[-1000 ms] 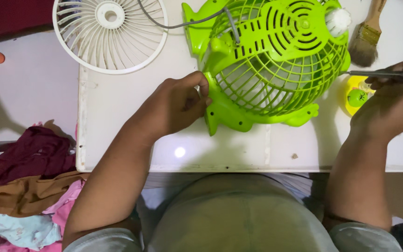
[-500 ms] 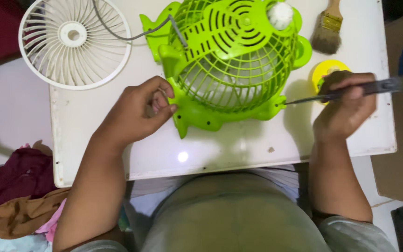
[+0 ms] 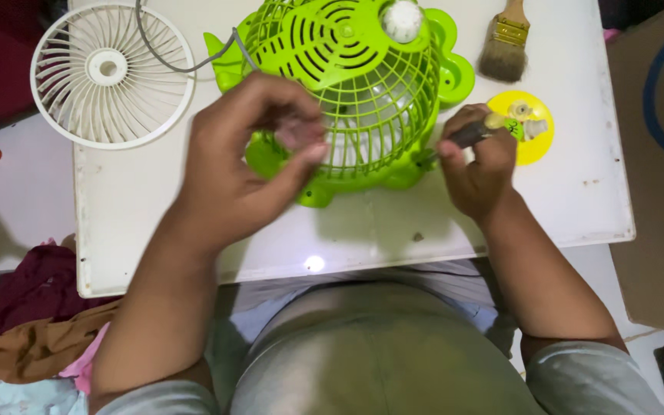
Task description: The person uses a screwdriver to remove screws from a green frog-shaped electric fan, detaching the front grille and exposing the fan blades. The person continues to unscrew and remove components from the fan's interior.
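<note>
A bright green fan housing with a wire cage point(image 3: 347, 84) lies on a white table point(image 3: 562, 200). My left hand point(image 3: 247, 161) is raised over its left side, fingers pinched together near the cage; whether something small sits between the fingertips I cannot tell. My right hand point(image 3: 478, 165) grips a dark-handled screwdriver point(image 3: 463, 138), whose tip points at the housing's right lower edge. A grey cord point(image 3: 186, 65) runs from the housing toward the back.
A white round fan grille point(image 3: 109, 73) lies at the table's back left. A paintbrush point(image 3: 505, 42) and a yellow round lid with small parts point(image 3: 528, 127) sit at the back right. A cardboard box point(image 3: 662, 154) stands to the right, a clothes pile point(image 3: 24, 323) to the left.
My right hand has brought the screwdriver in to the housing's right edge. My left hand has lifted off the housing's left tab and risen over the cage. The view shifted.
</note>
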